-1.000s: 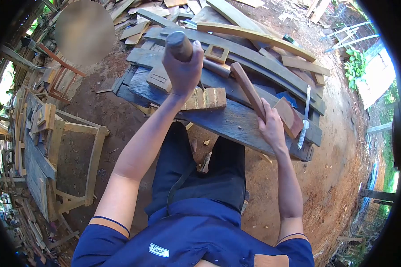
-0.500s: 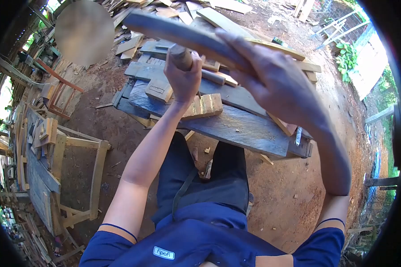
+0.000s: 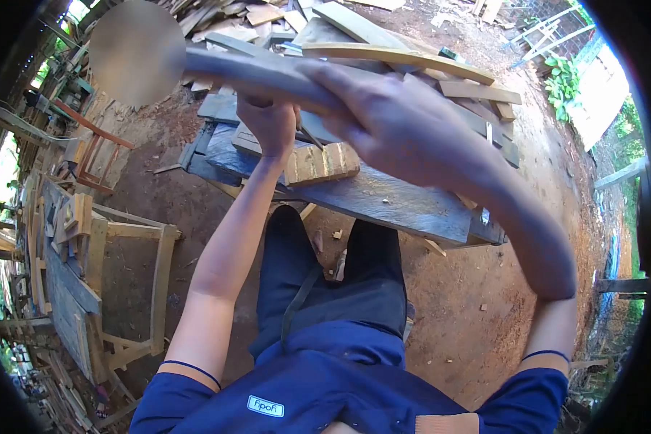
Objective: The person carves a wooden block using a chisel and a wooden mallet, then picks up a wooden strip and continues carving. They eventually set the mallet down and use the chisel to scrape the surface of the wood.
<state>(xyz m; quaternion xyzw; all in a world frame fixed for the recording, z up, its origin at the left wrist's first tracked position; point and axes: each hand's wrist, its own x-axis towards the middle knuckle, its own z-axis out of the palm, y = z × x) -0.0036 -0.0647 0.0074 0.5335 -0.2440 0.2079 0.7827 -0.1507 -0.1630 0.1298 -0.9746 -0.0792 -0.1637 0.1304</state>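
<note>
My right hand [image 3: 390,119] is wrapped round one end of a long, thick wooden bar [image 3: 260,74], raised and slightly blurred. Beneath the bar, my left hand [image 3: 267,130] is closed round a chisel, its handle hidden now by the bar. The thin chisel blade [image 3: 310,137] slants down toward a notched wood block [image 3: 322,163]; whether its tip touches cannot be made out. That block lies near the front edge of a dark wooden workbench [image 3: 405,206], with another wood piece [image 3: 246,141] just behind it, partly covered by my left forearm.
Boards and a long plank [image 3: 412,56] are piled behind the bench. A wooden trestle [image 3: 159,289] stands at the left, near a reddish wooden frame [image 3: 94,130]. Wood scraps dot the dirt floor [image 3: 477,318]. A blurred round patch covers the upper left.
Both hands have moved left. The wooden bar has come lower and now covers the chisel handle, which showed in my left fist before. The notched block has stayed in place.
</note>
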